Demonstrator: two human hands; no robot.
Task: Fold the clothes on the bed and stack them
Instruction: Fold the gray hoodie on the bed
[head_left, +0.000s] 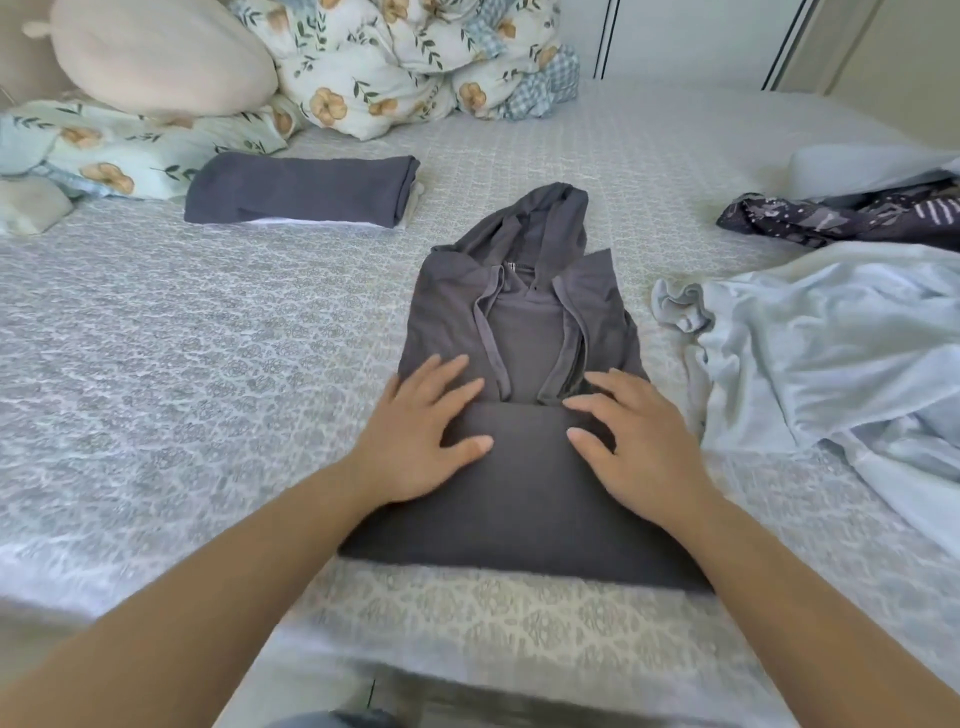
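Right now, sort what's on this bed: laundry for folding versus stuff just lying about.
Laundry: grey hoodie under both hands, folded dark stack, pale blue garment, patterned dark garment.
Lying about: floral duvet, cream pillow.

This is a bedroom in a home. A wide bed (208, 332) with a pale patterned cover fills the view. At its far left corner lie a cream pillow (161, 57) and a bunched floral duvet (395, 62). Household laundry sits on the cover: a folded dark stack (301, 189) toward the far left, loose pale blue garments (831, 353) along the right edge. Behind the far edge stands a white wall with dark vertical strips (605, 36).
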